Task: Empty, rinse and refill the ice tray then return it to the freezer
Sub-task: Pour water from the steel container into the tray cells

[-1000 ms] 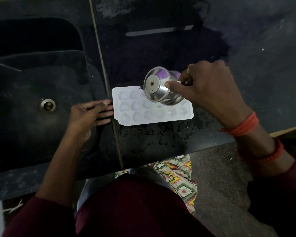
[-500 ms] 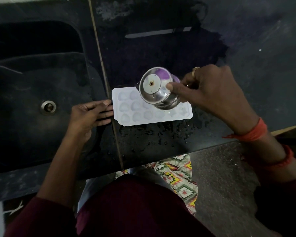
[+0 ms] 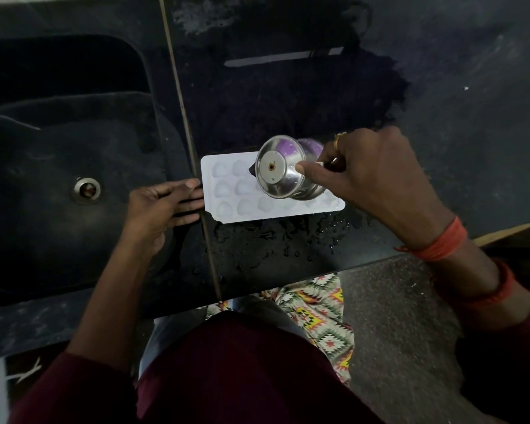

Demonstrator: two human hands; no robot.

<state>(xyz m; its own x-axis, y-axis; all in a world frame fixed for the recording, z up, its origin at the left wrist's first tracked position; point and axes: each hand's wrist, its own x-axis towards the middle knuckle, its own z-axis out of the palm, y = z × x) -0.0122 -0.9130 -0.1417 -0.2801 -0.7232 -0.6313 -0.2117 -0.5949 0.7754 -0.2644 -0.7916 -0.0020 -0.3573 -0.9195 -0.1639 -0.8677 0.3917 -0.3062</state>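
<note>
On worktop (image 3: 288, 102), just right of sink (image 3: 58, 179): ice tray (image 3: 227, 191) lying flat, cells up.
Risk at tray: light plastic on a wet surface, likely to skid toward the sink if nudged.
Risk at steel cup (image 3: 285, 172): tipped steeply above the tray; too fast a pour would overshoot the cells and add to droplets (image 3: 288, 240) in front.
Left hand (image 3: 162, 206): open, straight fingers touching tray's left end.
Right hand (image 3: 374, 175): curled round the cup, thumb pressed on its side.

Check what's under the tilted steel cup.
The ice tray lies under the steel cup, which the right hand holds tilted. Its left cells show; the middle cells are covered, so their fill is unknown.
</note>
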